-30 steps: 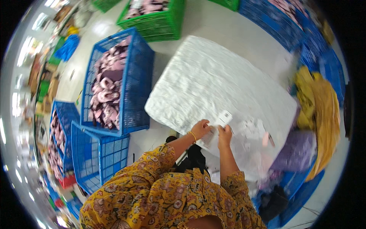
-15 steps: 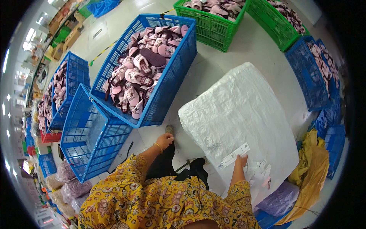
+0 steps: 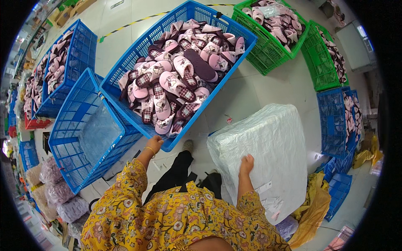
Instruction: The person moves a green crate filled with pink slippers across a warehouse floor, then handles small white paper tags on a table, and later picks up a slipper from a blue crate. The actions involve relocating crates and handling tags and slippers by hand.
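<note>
My left hand (image 3: 155, 143), fingers curled, is at the near corner of a big blue crate (image 3: 189, 134) and looks closed on its rim. The crate holds a heap of pink slippers (image 3: 161, 102) with dark checked linings and dark soles. Over a white plastic-wrapped block (image 3: 268, 136) my right hand (image 3: 246, 164) is raised, its fingers loosely curled with nothing seen in them. On the block's near part lie a white label strip (image 3: 264, 187) and several small loose labels (image 3: 272, 204).
An open blue crate (image 3: 69, 138) with a clear liner adjoins on the left. Further slipper-filled crates stand around: blue (image 3: 79, 58), green (image 3: 268, 58) and blue (image 3: 331, 121). Wrapped bundles (image 3: 58, 188) lie lower left, yellow sacks (image 3: 312, 213) lower right.
My left hand has moved left to the slipper crate's near corner. My right hand has let go of the white label strip and moved farther up over the block. The view has shifted.
</note>
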Motion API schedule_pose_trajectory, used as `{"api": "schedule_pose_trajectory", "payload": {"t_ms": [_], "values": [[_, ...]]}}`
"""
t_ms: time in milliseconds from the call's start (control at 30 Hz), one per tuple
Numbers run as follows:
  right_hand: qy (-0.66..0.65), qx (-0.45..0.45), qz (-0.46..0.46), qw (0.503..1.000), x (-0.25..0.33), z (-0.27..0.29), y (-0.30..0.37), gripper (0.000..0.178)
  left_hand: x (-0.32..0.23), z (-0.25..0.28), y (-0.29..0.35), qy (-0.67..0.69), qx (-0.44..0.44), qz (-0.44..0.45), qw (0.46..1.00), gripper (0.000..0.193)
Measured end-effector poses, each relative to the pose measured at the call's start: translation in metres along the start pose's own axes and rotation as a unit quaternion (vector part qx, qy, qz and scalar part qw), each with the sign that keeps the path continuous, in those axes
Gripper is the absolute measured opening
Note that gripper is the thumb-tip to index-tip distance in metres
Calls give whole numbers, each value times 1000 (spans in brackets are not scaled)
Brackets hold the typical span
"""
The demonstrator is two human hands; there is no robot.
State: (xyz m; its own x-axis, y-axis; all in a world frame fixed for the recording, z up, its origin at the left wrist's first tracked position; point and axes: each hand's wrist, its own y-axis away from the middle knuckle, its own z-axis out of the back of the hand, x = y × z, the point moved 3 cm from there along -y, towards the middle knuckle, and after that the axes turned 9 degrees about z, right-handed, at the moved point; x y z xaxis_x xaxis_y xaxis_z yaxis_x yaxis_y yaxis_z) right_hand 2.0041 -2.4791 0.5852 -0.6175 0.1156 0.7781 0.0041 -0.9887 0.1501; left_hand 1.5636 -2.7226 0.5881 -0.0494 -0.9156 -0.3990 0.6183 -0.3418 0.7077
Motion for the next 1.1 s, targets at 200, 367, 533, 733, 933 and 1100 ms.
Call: {"api": "schedule_pose_trajectory", "payload": {"t_ms": [200,367,533,733,933,1100], "values": [[-196,187,-24,962,169,-126,-43,40,27,31,-18,1,-83,40,996,32],[-259,277,-64,923,247,-196,-54,42,37,32,-27,-2,-94,90,991,40],[-248,343,-87,902,264,-260,-65,41,30,19,-31,79,-55,97,991,51],[-237,396,-102,881,274,-329,-80,59,17,13,-17,85,-35,155,984,55],[-193,410,-42,890,250,-393,-98,79,-18,11,-34,93,-56,162,981,47],[-249,400,-58,880,287,-402,-75,77,-36,29,-67,118,-96,111,982,43]]}}
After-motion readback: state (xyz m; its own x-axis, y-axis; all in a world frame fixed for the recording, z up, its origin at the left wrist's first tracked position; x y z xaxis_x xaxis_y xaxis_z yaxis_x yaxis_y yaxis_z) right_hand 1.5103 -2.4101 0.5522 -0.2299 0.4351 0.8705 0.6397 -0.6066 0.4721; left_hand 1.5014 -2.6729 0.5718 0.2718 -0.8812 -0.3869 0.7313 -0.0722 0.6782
